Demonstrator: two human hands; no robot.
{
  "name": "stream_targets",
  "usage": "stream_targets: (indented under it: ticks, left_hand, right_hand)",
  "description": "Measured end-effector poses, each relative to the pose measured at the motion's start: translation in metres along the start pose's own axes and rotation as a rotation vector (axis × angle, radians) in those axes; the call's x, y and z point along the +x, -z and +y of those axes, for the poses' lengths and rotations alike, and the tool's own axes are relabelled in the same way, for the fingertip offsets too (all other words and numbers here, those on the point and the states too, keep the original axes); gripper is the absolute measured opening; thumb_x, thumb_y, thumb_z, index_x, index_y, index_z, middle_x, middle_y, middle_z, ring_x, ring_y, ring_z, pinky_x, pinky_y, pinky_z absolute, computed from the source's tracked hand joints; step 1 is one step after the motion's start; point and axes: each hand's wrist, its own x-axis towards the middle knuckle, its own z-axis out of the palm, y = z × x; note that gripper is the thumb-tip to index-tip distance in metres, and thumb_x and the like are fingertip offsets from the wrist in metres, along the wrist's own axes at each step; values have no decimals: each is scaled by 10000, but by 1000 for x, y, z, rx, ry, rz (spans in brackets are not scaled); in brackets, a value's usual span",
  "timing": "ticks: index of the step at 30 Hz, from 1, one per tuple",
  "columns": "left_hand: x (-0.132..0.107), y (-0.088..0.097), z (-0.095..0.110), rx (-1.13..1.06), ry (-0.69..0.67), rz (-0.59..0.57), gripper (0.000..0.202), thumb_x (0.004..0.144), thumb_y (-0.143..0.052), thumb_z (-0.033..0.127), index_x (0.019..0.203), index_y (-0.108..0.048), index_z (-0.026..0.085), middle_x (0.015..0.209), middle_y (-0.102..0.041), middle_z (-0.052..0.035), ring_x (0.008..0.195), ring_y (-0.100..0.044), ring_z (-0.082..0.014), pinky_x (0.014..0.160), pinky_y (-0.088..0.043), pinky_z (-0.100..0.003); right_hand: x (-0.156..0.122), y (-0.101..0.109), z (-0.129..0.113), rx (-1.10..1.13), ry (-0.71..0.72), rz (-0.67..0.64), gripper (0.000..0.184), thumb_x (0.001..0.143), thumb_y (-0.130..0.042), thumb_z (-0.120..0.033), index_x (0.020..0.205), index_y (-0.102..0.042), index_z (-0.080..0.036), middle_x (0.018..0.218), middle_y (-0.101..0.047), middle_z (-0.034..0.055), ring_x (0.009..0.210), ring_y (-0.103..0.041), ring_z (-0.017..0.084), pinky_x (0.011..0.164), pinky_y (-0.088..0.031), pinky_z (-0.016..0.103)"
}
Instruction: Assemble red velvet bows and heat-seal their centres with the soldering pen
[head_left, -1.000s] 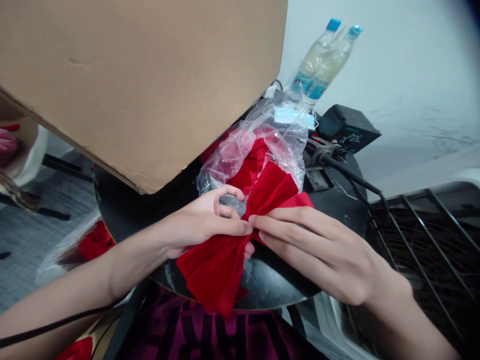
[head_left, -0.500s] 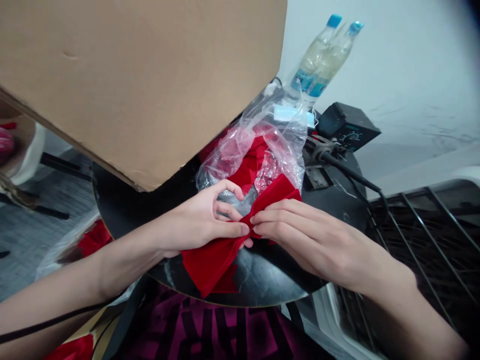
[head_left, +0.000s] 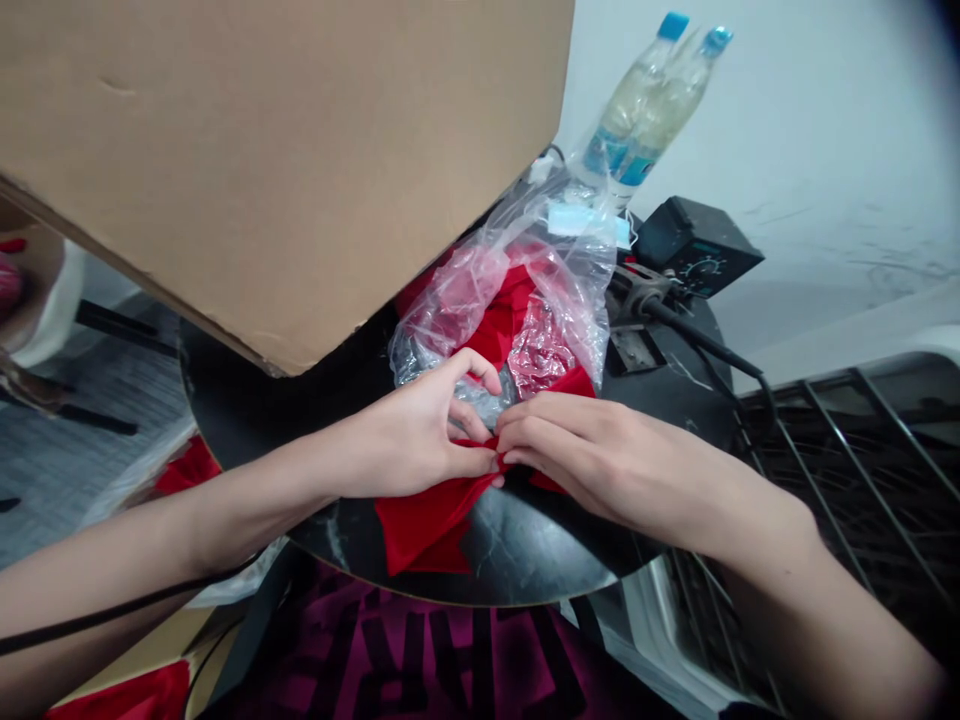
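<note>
A red fabric bow (head_left: 429, 520), gathered at its middle, is held over the front of a round black table (head_left: 525, 560). My left hand (head_left: 431, 435) pinches the gathered middle between thumb and fingers, its index finger curled above. My right hand (head_left: 592, 450) grips the same middle from the other side, fingertips pressed together against my left thumb. One flared end of the bow hangs below my left hand; the other is mostly hidden behind my right. Just beyond my hands lies an open clear plastic bag (head_left: 442, 310) with red fabric pieces (head_left: 517, 290) inside.
A large cardboard box (head_left: 300, 170) overhangs the table's left and back. Behind the bag stand two bottles (head_left: 637, 110) and a pale blue packet (head_left: 585, 222). A soldering station (head_left: 694, 250) with its cable is at right, beside a black wire rack (head_left: 847, 480).
My right hand has turned and closed in over the bow's middle, covering more of its right end. The left end has shifted slightly right and up; both hands keep their pinch.
</note>
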Motion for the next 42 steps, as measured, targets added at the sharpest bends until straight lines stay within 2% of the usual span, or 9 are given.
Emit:
stream_targets:
  ticks: [6,11,15,18,24,28,33,38,42]
  left_hand:
    - [-5,2,8,22,-80,-34,453,871,-741,147,1172,-431,284,870,-686,26,884,-755,-160,820,-581,-259]
    - [-5,3,10,75,-116,-38,510,843,-775,144,1193,-430,284,927,-722,4,938,-768,-192,880,-598,-294]
    - [-5,4,8,76,-121,-33,470,863,-755,150,1180,-435,283,871,-729,16,877,-774,-188,889,-617,-318]
    - [-7,6,8,82,-107,-12,493,848,-771,146,1196,-449,282,827,-721,25,849,-771,-177,870,-616,-293]
    - [-7,11,9,71,-71,-1,521,847,-803,221,1199,-430,310,821,-731,24,835,-774,-185,814,-617,-273]
    - [-6,10,11,95,-74,27,515,838,-812,222,1193,-450,315,821,-718,38,826,-760,-149,830,-604,-236]
    - [-7,7,15,94,-61,49,514,823,-801,170,1178,-453,301,808,-709,37,848,-765,-161,819,-598,-232]
    - [-7,4,13,145,-88,39,525,830,-805,191,1211,-461,296,810,-727,24,845,-773,-183,822,-600,-260]
    - [-5,7,11,112,-80,-27,485,877,-786,246,1228,-455,302,837,-737,24,877,-778,-180,845,-601,-268]
  right_hand:
    - [6,8,0,130,-109,48,139,1031,-543,-163,1036,-680,-188,959,-723,70,806,-676,194,735,-519,307]
    - [13,14,4,203,-187,33,23,977,-678,-190,993,-683,-206,868,-737,2,697,-664,146,632,-453,261]
    - [16,17,10,325,-183,68,91,938,-735,-194,1005,-753,-252,862,-778,-45,668,-690,123,647,-467,245]
    - [13,21,11,317,-209,98,157,978,-673,-230,1098,-771,-251,910,-790,-27,684,-675,126,682,-473,270]
    - [12,19,7,49,-153,105,87,972,-715,-317,1023,-778,-283,911,-747,1,909,-566,216,839,-365,394]
    - [15,11,11,156,-164,104,51,978,-714,-279,1002,-759,-273,888,-724,-5,903,-549,209,826,-368,372]
    - [15,5,4,125,-153,206,59,988,-676,-208,973,-731,-223,969,-741,24,984,-566,228,893,-383,397]
    - [16,8,1,260,-259,132,77,913,-765,-158,895,-721,-218,859,-678,0,905,-590,193,868,-412,356]
    - [17,10,8,334,-289,94,27,919,-780,-223,919,-758,-238,854,-669,-3,843,-600,175,818,-433,325]
